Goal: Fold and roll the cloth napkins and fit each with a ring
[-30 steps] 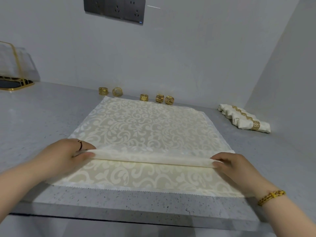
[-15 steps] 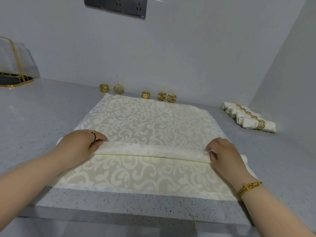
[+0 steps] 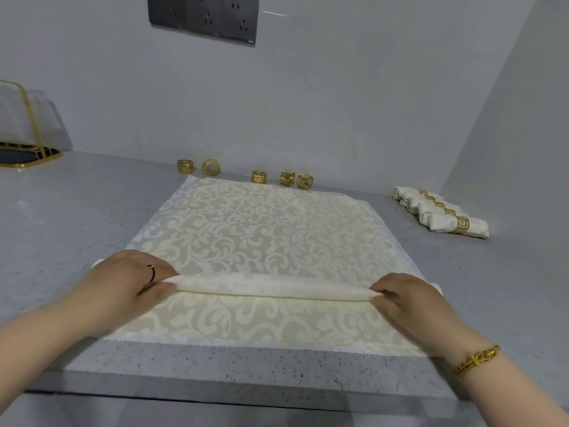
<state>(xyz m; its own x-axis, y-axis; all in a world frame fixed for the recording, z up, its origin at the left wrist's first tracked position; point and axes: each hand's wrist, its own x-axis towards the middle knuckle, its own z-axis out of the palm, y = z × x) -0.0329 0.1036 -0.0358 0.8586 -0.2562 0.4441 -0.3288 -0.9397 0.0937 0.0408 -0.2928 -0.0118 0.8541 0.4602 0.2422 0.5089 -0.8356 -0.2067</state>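
A napkin [image 3: 264,235] is spread flat on the counter [image 3: 77,229], its near edge set just behind the counter's front edge. A raised fold [image 3: 271,288] is held across the napkin's near part, with the left hand [image 3: 123,285] placed at its left end and the right hand [image 3: 406,300] at its right end. Five rings [image 3: 260,177] are lined up behind the napkin's far edge, near the wall [image 3: 338,103]: two to the left, three to the right. Four rolled napkins [image 3: 443,212], each fitted with a ring, are laid side by side at the far right, apart from the spread napkin. A rack [image 3: 21,134] is placed at the far left. An outlet panel [image 3: 203,18] is mounted on the wall above.
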